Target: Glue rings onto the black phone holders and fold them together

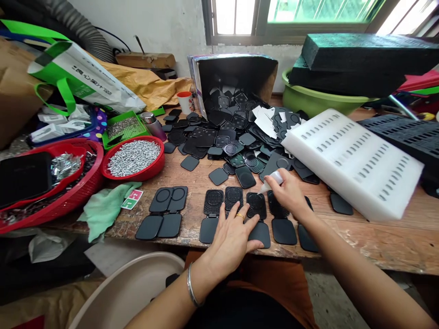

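My right hand (290, 192) is closed around a small white squeeze bottle (273, 179), its nozzle tilted down to the left over a black hinged panel (256, 205) with a gridded face. My left hand (231, 233) lies with fingers spread across the neighbouring panels, thumb on a smooth lower square (260, 234). Several such unfolded pairs stand in a row along the table's front edge, gridded squares behind and smooth ones in front; my hands partly cover some. To the left are two more pairs (161, 199) with round rings on their upper squares.
Black parts (206, 137) spill from a tipped box (236, 73) at the back. A white foam block (356, 160) with slots lies at right. At left are a red basket of screws (133, 157), a green cloth (106, 208) and a larger red basket (68, 192).
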Demonstrator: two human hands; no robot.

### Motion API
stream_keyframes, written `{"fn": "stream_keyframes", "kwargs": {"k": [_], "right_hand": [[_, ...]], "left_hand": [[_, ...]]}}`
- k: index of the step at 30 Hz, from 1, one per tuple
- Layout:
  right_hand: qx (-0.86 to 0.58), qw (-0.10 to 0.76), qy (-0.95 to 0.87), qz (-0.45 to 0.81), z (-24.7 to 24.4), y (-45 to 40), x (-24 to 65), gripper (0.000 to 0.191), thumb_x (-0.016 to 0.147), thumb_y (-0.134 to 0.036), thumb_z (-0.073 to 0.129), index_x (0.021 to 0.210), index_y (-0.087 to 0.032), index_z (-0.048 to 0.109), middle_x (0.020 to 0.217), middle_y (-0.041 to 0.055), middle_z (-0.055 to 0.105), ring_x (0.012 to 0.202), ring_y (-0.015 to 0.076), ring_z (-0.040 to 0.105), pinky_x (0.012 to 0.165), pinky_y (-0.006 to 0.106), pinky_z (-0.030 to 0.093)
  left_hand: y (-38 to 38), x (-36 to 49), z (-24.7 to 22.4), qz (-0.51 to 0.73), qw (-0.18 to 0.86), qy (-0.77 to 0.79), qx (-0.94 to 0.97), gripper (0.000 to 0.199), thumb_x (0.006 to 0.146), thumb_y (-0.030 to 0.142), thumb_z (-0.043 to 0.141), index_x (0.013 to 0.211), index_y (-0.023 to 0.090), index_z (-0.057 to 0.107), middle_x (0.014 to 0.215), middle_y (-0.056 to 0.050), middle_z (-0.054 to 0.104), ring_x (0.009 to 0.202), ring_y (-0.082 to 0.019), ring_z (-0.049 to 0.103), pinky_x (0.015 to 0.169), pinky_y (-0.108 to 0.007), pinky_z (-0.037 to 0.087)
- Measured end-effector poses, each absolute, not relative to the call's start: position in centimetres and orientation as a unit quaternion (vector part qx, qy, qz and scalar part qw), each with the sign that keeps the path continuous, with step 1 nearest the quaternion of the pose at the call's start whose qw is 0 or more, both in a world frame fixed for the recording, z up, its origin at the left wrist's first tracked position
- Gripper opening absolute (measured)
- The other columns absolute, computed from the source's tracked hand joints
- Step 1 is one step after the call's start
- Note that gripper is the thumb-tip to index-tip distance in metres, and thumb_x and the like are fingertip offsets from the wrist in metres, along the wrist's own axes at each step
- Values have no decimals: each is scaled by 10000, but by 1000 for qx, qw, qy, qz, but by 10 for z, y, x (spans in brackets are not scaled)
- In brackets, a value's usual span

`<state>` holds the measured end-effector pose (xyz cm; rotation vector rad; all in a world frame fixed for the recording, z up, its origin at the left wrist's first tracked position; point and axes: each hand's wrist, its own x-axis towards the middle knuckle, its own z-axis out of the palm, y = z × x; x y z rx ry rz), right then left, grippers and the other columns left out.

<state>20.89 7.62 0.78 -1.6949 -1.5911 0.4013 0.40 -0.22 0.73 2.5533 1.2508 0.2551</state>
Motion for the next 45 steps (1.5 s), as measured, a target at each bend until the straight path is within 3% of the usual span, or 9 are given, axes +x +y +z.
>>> {"fn": "stream_keyframes", "kwargs": {"k": [4, 7, 22, 27, 32, 40, 45], "right_hand": [[-665, 436, -527, 300, 10, 75, 219, 318, 781, -493, 600, 679, -212, 491, 561, -26, 505, 488, 139, 448, 478, 271, 334], [-628, 464, -506, 366, 6, 77, 207, 328, 793, -522, 583, 736, -206, 517, 583, -22, 540, 447, 129, 449, 438, 263, 336], [-639, 423, -605, 218, -7, 101, 149, 304, 817, -446, 546, 656, -236, 395, 576, -35, 443, 543, 150, 411, 547, 277, 302], [-623, 366, -678, 132, 4, 93, 156, 305, 838, -385, 526, 662, -244, 321, 609, -29, 429, 558, 154, 391, 566, 284, 275], [-599, 316, -718, 162, 12, 75, 152, 292, 847, -371, 521, 664, -241, 335, 617, -19, 460, 563, 159, 421, 561, 278, 285], [-589, 364, -705, 153, 4, 91, 120, 254, 852, -368, 499, 690, -241, 351, 655, -4, 490, 592, 165, 432, 564, 278, 300], [-630, 365, -669, 147, 7, 107, 140, 299, 818, -393, 542, 652, -242, 345, 581, -24, 441, 548, 156, 400, 547, 282, 282]], "left_hand": [[-1, -10, 19, 114, 151, 460, 868, 641, 808, 477, 645, 1360, 215, 447, 1480, -128, 389, 1401, -278, 285, 1147, -498, 246], [-2, -25, 23, 115, 128, 494, 852, 606, 808, 415, 670, 1328, 171, 478, 1435, -146, 447, 1385, -280, 321, 1152, -485, 254], [-3, -36, 11, 72, 108, 484, 865, 596, 792, 435, 683, 1314, 207, 508, 1388, -144, 500, 1321, -326, 405, 1124, -550, 242], [-4, -37, 8, 77, 99, 482, 867, 614, 791, 442, 682, 1329, 218, 488, 1386, -135, 499, 1320, -327, 401, 1130, -557, 214], [-4, -37, 10, 75, 101, 485, 866, 611, 792, 426, 686, 1328, 212, 487, 1381, -131, 501, 1316, -321, 406, 1139, -545, 201], [-5, -37, 10, 84, 95, 486, 864, 595, 796, 438, 678, 1316, 217, 493, 1366, -127, 516, 1304, -325, 425, 1134, -553, 212], [-6, -37, 10, 85, 113, 490, 860, 600, 786, 434, 691, 1312, 221, 497, 1383, -123, 505, 1316, -323, 412, 1139, -558, 206]]}}
